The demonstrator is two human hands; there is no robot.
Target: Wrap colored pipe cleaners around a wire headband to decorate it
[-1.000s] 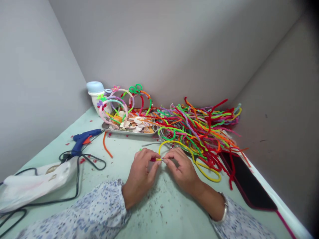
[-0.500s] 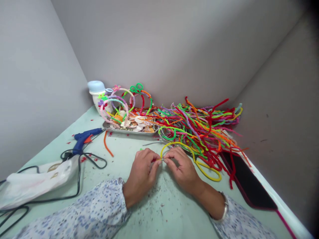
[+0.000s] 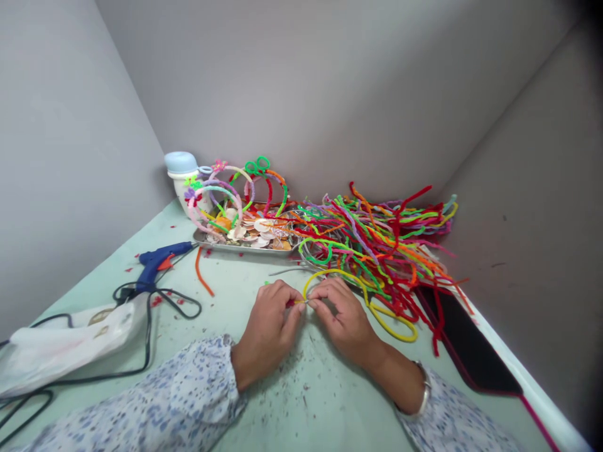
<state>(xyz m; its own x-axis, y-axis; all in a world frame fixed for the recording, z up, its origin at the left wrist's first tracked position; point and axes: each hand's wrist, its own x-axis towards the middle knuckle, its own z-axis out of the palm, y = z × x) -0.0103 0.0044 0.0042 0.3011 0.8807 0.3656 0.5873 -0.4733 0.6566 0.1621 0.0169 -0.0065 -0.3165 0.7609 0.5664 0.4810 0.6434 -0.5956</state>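
Over the middle of the table, my left hand (image 3: 271, 329) and my right hand (image 3: 346, 323) meet fingertip to fingertip. Both pinch a yellow pipe cleaner (image 3: 346, 274), which curves up from my fingers and passes behind my right hand. A loose loop of it rests on the table at the right. Between the two pinches shows a small greyish bit, like bare wire, too small to make out for sure. My fingers hide the ends they hold.
Behind my hands lie a heap of colourful pipe cleaners (image 3: 377, 242) and a metal tray (image 3: 249, 249) with shell-like discs and fuzzy headbands (image 3: 221, 188). A blue glue gun (image 3: 155, 260), its black cord, a plastic bag (image 3: 80, 345) and a white bottle (image 3: 181, 179) are left. A black pad (image 3: 471, 348) lies right.
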